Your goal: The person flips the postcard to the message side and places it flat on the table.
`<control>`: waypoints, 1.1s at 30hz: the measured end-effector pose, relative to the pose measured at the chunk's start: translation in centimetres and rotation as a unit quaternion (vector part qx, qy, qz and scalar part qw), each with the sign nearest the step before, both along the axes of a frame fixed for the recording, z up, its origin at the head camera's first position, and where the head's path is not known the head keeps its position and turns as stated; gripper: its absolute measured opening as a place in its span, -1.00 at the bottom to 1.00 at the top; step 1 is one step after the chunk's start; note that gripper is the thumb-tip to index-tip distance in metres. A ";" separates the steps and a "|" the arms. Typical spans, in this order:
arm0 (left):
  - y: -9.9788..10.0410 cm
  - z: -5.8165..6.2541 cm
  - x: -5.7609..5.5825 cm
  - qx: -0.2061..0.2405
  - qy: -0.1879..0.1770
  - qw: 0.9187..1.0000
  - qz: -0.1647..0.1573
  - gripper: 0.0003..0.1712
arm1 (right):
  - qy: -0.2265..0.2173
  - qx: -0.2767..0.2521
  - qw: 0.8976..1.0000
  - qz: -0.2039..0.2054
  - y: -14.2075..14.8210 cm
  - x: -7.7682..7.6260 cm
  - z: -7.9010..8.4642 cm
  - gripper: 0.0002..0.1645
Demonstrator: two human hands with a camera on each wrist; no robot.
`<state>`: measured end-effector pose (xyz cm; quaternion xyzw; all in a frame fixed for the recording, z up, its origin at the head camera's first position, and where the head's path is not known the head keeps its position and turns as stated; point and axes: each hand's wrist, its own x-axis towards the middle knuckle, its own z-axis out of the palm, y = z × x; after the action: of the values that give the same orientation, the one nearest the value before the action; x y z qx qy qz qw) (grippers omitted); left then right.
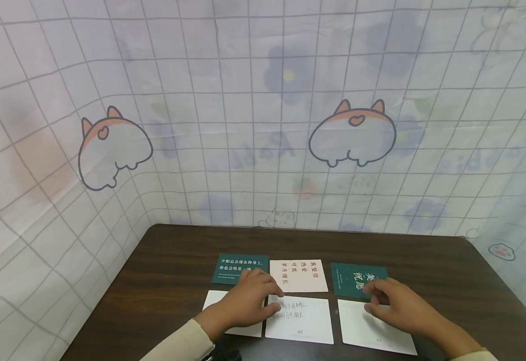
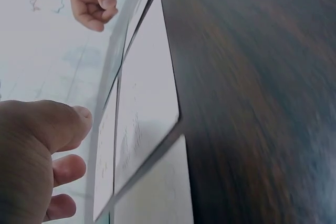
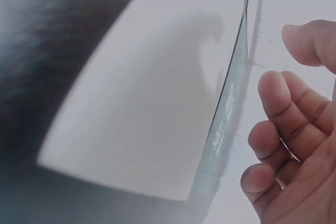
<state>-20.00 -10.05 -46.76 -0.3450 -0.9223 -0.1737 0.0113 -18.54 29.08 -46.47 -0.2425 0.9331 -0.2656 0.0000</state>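
Two rows of cards lie on the table. At the back are a green card [image 1: 231,265] with white writing, a pale pink card [image 1: 305,281] with red-brown characters and another green card [image 1: 345,281]. In front lie a left white card [image 1: 247,331], a middle white card [image 1: 308,326] with handwriting and a right white card [image 1: 380,337]. My left hand [image 1: 247,299] hovers above the left and middle white cards, fingers bent and holding nothing. Above the right white card my right hand [image 1: 403,307] is loosely curled, with nothing between thumb and fingers [image 3: 275,92].
The dark wood-grain table [image 1: 173,260] is bordered at the back and left by a white grid-patterned cloth [image 1: 245,115] with cartoon animals. A small black object [image 1: 227,355] shows at the bottom edge, beside the left sleeve [image 1: 184,343].
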 end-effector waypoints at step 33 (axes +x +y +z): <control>-8.2 -0.7 -2.4 0.053 0.009 0.996 0.077 -0.72 | -0.031 -0.005 0.999 -0.019 -5.3 -3.8 1.0 -0.45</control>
<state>-22.44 -18.20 -47.49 -0.2733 -0.9356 -0.2174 0.0514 -22.35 23.76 -45.45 -0.2162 0.9359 -0.2774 0.0223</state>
